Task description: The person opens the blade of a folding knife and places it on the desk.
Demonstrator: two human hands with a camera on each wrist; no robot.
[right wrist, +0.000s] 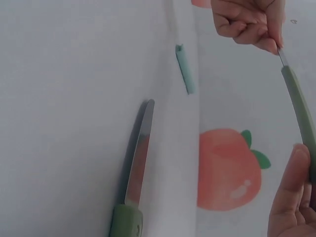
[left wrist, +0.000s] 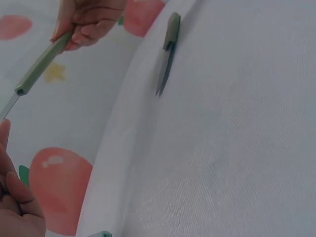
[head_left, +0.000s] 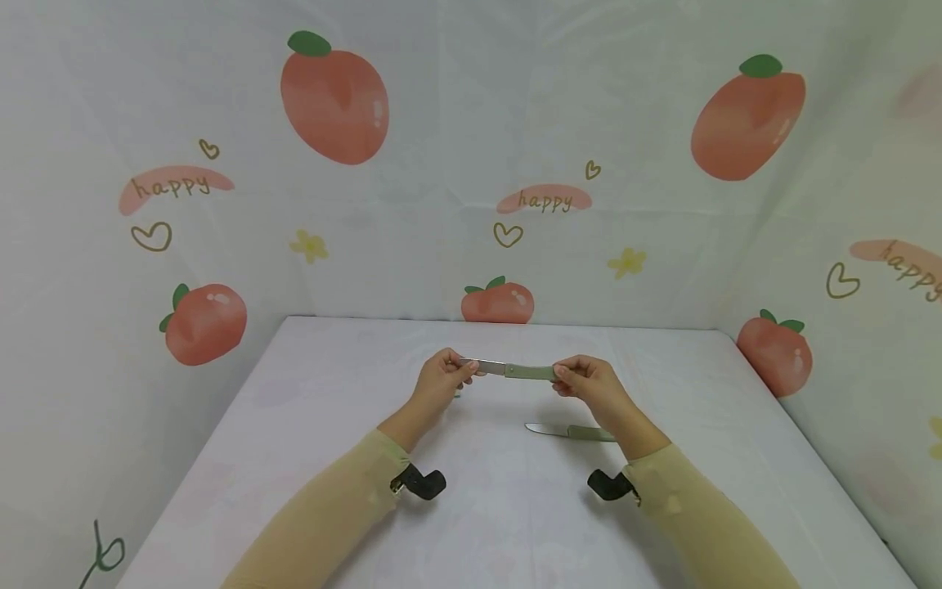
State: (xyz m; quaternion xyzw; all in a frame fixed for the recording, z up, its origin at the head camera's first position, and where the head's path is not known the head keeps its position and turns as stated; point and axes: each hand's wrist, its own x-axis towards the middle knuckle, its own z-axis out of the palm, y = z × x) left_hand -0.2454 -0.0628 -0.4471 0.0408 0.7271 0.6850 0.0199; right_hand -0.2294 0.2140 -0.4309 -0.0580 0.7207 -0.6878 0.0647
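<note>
Above the middle of the white table [head_left: 309, 425] both hands hold one small knife [head_left: 515, 370] level between them. My left hand [head_left: 465, 368] pinches the tip of its metal blade [right wrist: 282, 57]. My right hand [head_left: 562, 375] grips its grey-green handle [left wrist: 39, 66], fingers curled round the end. A second knife [head_left: 570, 431] with the same green handle lies flat on the table just under my right wrist, blade pointing left. A small teal sleeve-like piece [right wrist: 183, 69] lies on the table below my left hand.
The table is covered with a white cloth and closed in on three sides by a curtain printed with peaches [head_left: 334, 102] and the word "happy". Black wrist straps [head_left: 419, 483] sit on both beige sleeves.
</note>
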